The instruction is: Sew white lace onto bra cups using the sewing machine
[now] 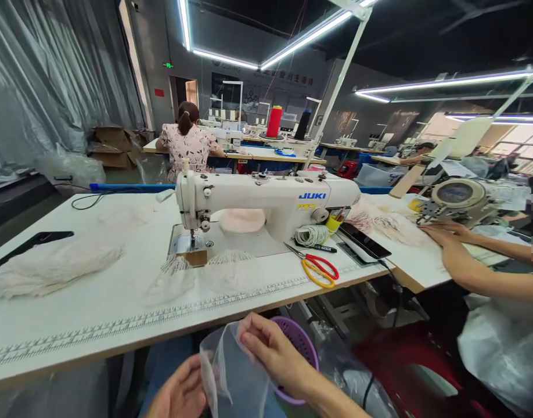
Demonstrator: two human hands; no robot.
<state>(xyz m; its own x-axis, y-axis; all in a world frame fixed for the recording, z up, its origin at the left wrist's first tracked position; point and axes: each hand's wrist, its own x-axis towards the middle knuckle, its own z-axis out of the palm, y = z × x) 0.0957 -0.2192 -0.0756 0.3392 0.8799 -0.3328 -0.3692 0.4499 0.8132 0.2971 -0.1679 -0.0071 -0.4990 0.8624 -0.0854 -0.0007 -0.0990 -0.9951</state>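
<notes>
Sheer white mesh fabric (244, 377) hangs in loose folds over my lap, below the table's front edge. My right hand (277, 354) pinches its upper edge between thumb and fingers. My left hand (183, 389) is at the fabric's left side, palm turned up and fingers loosely apart, the fingertips against the mesh. Ahead stands a white sewing machine (244, 194). Gathered sheer pieces (225, 270) lie in front of its needle, next to a small brown block (193, 258). Scissors (319, 270) with red and yellow handles lie to the right.
A pale gathered bundle (57, 264) lies on the table's left. Right of the machine are a cord coil (312, 235), a marker (323, 248) and a phone (366, 241). A purple basket (295, 337) stands below. A co-worker's arms (467, 255) reach to another machine (460, 194).
</notes>
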